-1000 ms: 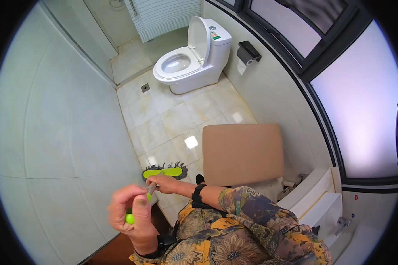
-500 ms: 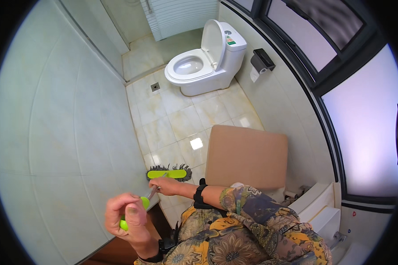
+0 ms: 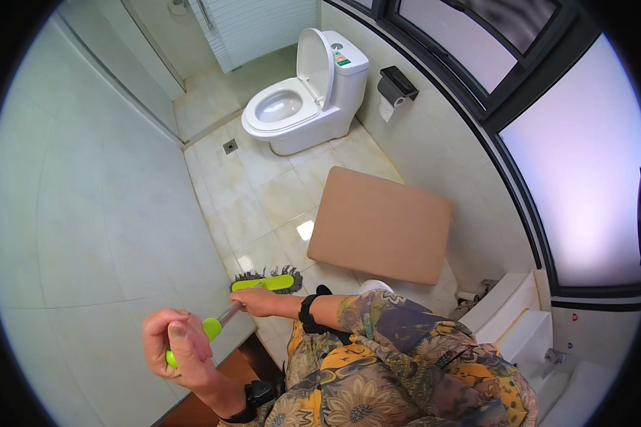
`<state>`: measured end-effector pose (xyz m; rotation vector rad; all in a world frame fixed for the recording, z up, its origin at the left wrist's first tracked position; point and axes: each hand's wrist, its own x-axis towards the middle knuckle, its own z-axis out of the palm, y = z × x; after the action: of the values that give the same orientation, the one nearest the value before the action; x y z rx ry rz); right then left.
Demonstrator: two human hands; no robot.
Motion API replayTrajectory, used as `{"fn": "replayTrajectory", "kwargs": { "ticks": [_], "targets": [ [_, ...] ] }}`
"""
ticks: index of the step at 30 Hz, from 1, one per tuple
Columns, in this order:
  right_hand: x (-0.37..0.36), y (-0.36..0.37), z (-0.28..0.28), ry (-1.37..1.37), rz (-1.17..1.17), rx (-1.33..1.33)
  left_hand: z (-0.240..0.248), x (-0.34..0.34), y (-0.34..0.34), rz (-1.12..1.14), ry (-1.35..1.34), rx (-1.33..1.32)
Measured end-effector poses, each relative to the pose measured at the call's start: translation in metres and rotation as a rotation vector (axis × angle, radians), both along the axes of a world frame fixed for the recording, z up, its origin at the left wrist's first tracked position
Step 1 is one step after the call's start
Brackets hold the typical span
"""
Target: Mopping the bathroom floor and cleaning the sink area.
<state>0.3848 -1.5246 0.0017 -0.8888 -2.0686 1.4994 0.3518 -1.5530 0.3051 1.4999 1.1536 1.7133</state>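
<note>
A mop with a lime-green head (image 3: 271, 283) and grey fringe rests on the tiled floor beside the left wall. Its metal shaft (image 3: 226, 314) slants up toward me. My left hand (image 3: 180, 346) is closed around the green grip at the handle's upper end, thumb along the top. Lower on the shaft, close above the mop head, my right hand (image 3: 258, 302) is wrapped around the pole, its arm reaching across my front. Right of the mop head lies a tan rectangular slab-like thing (image 3: 381, 224); what supports it is hidden.
A white toilet (image 3: 299, 128) with its lid raised stands at the far end, near a floor drain (image 3: 230, 146). A black paper holder (image 3: 397, 84) hangs on the right wall under dark-framed windows. A white basin or tub edge (image 3: 516, 331) lies at right.
The view has turned a little, shifting the toilet and slab leftward. Both hands and the mop handle appear farther left, still gripped. The mop head has stayed near the left wall.
</note>
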Motion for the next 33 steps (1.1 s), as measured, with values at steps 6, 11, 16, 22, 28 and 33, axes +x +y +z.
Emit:
{"fn": "replayTrajectory", "kwargs": {
  "ticks": [6,11,16,22,28,33],
  "targets": [
    [0.026,-0.004,0.016,0.05,0.028,0.006,-0.002,0.039,-0.013,0.069,0.101,0.051],
    [0.088,0.007,0.032,-0.077,0.046,0.058,0.003,0.102,-0.003,0.093,0.056,0.075],
    [0.144,0.0,0.022,-0.14,-0.047,0.187,-0.009,0.116,-0.015,0.173,-0.002,0.124],
    [0.184,-0.023,0.021,-0.15,0.067,0.215,-0.018,0.131,-0.077,0.164,0.051,0.189],
    [0.221,-0.034,-0.015,-0.35,0.01,0.124,-0.02,0.098,-0.098,0.354,-0.039,0.165],
    [0.267,-0.044,-0.058,-0.367,-0.21,-0.29,-0.015,0.093,-0.07,0.233,0.016,0.171]
  ]
}}
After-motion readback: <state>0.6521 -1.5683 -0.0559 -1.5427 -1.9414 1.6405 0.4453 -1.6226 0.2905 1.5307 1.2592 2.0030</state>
